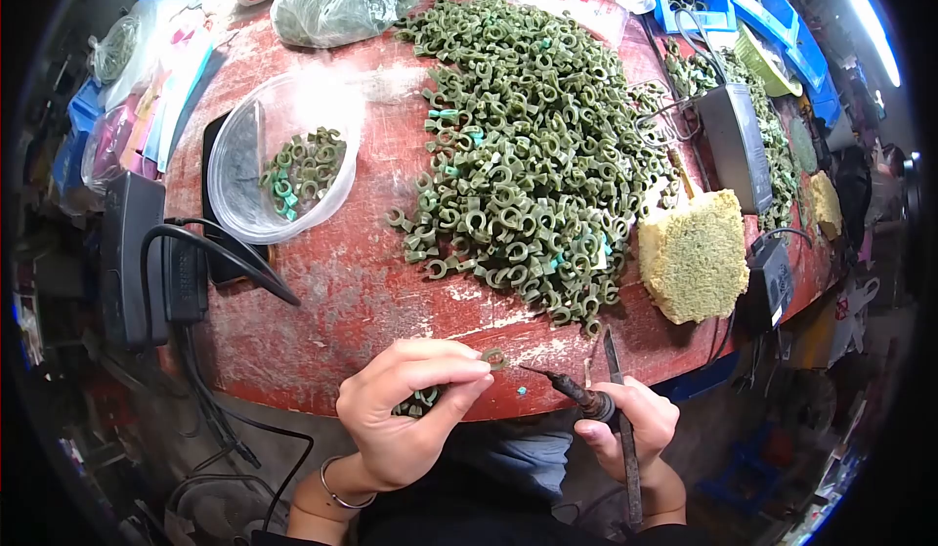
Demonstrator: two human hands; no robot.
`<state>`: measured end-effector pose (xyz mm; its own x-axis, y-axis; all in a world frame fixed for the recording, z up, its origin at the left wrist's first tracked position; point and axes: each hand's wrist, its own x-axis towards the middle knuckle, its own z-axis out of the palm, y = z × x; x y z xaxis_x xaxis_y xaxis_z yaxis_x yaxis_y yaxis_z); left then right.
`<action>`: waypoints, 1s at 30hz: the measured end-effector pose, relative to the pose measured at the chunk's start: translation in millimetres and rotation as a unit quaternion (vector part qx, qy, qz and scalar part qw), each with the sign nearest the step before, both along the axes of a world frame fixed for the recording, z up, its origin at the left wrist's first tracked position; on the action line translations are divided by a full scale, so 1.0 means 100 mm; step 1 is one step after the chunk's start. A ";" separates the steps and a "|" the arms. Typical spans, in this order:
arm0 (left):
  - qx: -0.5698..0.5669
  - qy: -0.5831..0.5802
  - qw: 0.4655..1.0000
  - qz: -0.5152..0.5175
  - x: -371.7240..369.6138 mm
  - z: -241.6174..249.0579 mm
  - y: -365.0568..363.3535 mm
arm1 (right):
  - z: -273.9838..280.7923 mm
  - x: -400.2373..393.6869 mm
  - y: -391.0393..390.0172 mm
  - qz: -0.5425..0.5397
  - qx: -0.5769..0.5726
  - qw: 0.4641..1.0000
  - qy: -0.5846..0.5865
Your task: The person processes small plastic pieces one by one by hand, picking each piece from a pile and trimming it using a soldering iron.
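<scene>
- Head view: left hand [405,414] is closed, cupping several green clips and pinching one clip [494,357] at its fingertips, at the table's [342,302] near edge.
- Right hand [625,429] is closed round a soldering iron [572,390], tip aimed at the pinched clip, just beside it.
- Risk, as judged: the tip sits near the fingertips; a slip could burn skin or melt the clip.
- Materials: clips are small ringed plastic; the heap [528,146] lies far; sponge [694,253] coarse, yellow; tabletop worn red paint; clear bowl [283,155] left.
</scene>
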<state>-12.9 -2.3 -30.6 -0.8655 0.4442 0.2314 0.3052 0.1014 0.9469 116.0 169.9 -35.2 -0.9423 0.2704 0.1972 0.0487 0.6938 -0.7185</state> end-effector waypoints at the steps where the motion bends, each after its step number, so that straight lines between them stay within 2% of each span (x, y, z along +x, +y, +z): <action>1: -0.001 0.009 1.000 0.004 0.00 -0.01 0.00 | 0.00 0.00 0.00 -0.001 0.000 1.000 -0.003; 3: -0.005 0.027 1.000 0.011 0.01 -0.02 0.01 | 0.00 0.00 0.00 -0.003 0.000 1.000 -0.008; 6: -0.031 -0.039 0.997 0.057 0.05 0.01 0.04 | 0.00 0.00 0.00 -0.001 0.001 1.000 -0.002; 9: -0.024 0.017 0.999 0.015 0.01 -0.03 0.02 | 0.00 -0.01 -0.01 0.002 0.012 1.000 0.002; 30: -0.026 0.031 0.999 0.013 0.02 -0.05 0.00 | -0.04 -0.02 -0.04 0.006 0.070 0.998 0.008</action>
<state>-11.0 -2.1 -36.1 -0.8618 0.4346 0.2617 0.3595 0.1593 0.9195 113.7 165.5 -39.1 -0.9416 0.2289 0.2471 0.0298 0.7874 -0.6157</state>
